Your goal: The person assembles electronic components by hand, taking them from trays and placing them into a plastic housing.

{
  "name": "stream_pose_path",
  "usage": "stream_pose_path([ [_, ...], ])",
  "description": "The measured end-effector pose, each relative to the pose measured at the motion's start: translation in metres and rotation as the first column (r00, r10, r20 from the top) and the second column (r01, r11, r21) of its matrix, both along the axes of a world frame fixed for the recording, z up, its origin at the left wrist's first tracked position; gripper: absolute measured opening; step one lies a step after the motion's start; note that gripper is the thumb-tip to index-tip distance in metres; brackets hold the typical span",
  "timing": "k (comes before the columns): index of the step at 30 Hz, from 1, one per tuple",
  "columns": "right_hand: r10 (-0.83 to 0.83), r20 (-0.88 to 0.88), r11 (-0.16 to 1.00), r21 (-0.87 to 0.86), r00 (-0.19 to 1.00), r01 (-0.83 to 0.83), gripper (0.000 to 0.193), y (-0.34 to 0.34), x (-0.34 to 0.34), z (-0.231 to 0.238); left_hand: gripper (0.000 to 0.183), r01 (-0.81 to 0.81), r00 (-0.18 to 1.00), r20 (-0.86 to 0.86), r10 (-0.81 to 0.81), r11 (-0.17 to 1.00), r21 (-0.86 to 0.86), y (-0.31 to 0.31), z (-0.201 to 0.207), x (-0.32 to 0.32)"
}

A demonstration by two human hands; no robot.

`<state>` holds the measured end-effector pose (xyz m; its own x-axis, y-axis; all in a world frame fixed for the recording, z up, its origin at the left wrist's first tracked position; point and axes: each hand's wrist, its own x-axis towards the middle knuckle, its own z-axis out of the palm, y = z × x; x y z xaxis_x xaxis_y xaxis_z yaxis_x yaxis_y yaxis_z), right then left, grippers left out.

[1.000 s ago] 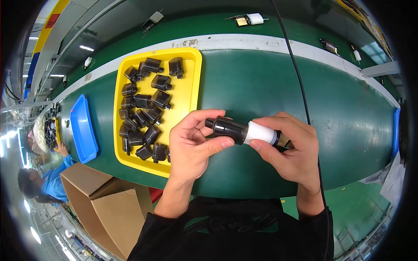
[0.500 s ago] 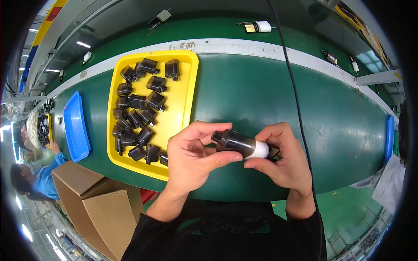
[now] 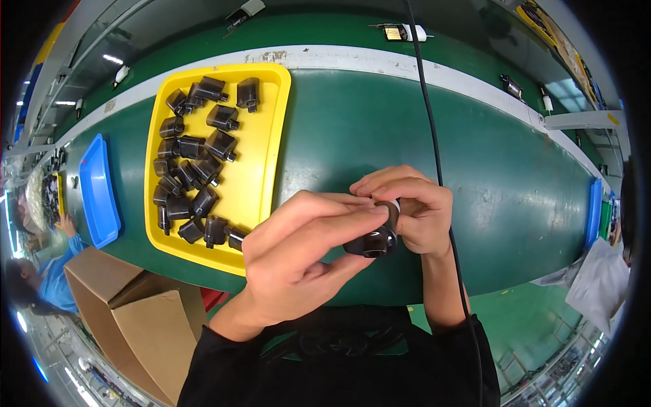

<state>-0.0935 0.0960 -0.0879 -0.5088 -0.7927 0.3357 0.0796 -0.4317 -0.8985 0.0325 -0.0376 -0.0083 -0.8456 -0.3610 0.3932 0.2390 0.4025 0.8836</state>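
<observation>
One housing (image 3: 380, 241) was pinched tight by left grip (image 3: 305, 251) and right grip (image 3: 415, 209); tons of spares (image 3: 191, 147) were left along tray's (image 3: 256, 159) left edge.

Has left forearm (image 3: 237, 317) in from 7 o'clock, right forearm (image 3: 444, 292) from 4. Points left grip (image 3: 298, 258) toward 2 with fingers (image 3: 339, 227) nearly straight. Holds right grip (image 3: 417, 210) curled toward 9. Pinches with both, close together.
</observation>
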Motion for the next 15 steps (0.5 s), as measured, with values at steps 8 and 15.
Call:
stream_pose_path([
  [8, -0.007, 0.079, 1.000, 0.003, 0.997, 0.007, 0.031, 0.000, 0.006, -0.003, 0.035, 0.008, 0.999, -0.036, -0.008, 1.000, 0.002, 0.003, -0.002, -0.001],
  [15, -0.149, -0.249, 0.985, 0.046, 0.957, 0.165, 0.030, 0.004, 0.002, 0.007, 0.032, 0.019, 0.999, -0.042, -0.020, 1.000, -0.023, 0.004, -0.001, -0.001],
])
